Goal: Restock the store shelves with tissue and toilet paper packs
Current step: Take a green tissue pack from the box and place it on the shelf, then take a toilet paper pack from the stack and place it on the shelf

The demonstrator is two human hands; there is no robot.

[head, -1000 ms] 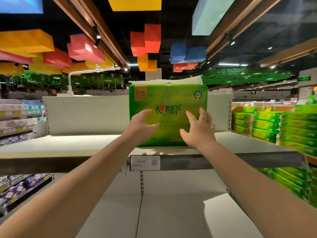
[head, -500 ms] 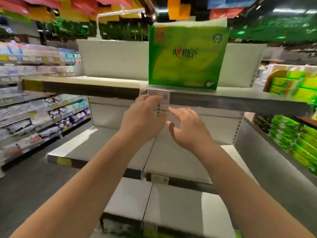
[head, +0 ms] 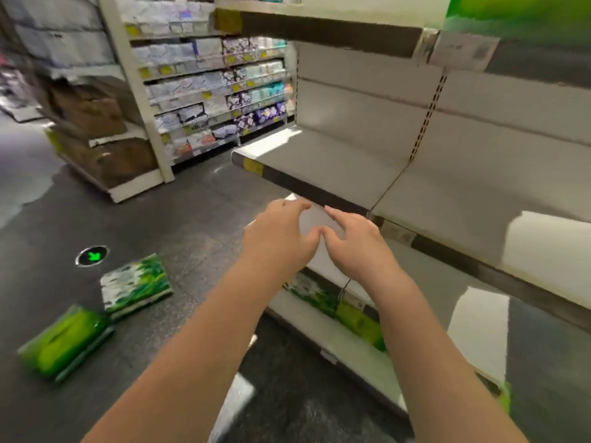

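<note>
both grips are held empty, fingers loosely curled: left hand (head: 281, 231) beside right hand (head: 355, 241), before the bare shelf (head: 323, 161). two packs (head: 136, 284) are left on the floor (head: 179, 219), probably to be fetched next.

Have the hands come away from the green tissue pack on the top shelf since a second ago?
Yes. Both hands, left and right, dropped from the green tissue pack to the middle shelf edge, holding nothing.

Two packs (head: 136, 282) (head: 65, 342) lie on the floor (head: 192, 225) at lower left; shelves (head: 351, 164) fill the right, both hands (head: 278, 238) (head: 355, 244) at centre.
</note>
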